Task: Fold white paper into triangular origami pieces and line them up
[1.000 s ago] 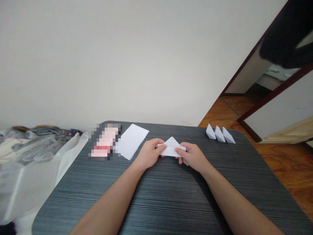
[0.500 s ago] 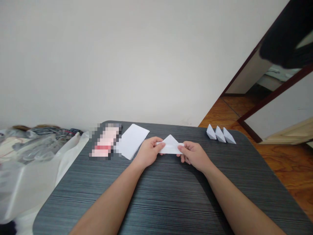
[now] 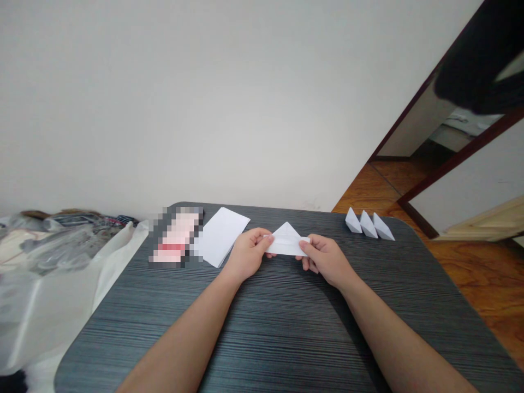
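A folded sheet of white paper is stretched between my two hands above the dark table. It has a pointed triangle at the top and a straight band along the bottom. My left hand pinches the band's left end, thumb on the near face and fingers behind. At the right end, my right hand grips the band the same way, its lower fingers curled underneath. Some of the fingertips are hidden behind the paper.
Left of my hands lies a stack of white paper sheets, beside a pixelated pinkish object. Three folded white paper shapes stand in a row at the table's back right. Plastic-wrapped items are heaped beyond the left edge.
The folded paper has shifted slightly up and to the right and tilted a little, its right end lower. Both hands keep their pinch, nearly in place.
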{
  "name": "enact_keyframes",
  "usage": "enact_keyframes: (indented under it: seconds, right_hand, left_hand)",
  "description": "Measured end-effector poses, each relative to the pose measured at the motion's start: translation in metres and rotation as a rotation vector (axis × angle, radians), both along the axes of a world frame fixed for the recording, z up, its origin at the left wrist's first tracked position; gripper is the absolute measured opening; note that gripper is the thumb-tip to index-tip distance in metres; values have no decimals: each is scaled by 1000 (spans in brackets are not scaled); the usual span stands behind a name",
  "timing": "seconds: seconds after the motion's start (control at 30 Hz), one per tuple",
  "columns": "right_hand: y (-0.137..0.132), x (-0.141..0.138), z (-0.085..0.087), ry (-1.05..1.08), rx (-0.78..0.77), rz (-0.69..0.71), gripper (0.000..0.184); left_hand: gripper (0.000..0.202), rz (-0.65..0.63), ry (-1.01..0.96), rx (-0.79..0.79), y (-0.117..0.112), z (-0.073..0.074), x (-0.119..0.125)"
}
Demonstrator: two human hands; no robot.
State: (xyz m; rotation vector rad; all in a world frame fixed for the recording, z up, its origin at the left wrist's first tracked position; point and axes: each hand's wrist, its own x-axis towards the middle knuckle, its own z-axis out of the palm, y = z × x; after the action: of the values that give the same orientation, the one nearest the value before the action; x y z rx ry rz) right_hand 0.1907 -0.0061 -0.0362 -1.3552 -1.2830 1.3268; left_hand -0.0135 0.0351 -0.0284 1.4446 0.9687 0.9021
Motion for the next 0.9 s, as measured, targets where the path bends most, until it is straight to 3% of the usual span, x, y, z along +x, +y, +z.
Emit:
enact_keyframes:
  seconds: [0.7, 0.8, 0.9]
  right_hand:
    - [-1, -1, 2, -20, -6, 33, 32]
    - [1, 0, -1, 71, 15, -30, 35]
    - [2, 2, -1, 91, 133, -108, 30]
  left_hand:
    - [26, 79, 2, -36, -2, 4, 2]
    - [29, 48, -34, -72, -3, 3, 3]
    - [33, -46, -108, -121, -5, 3, 3]
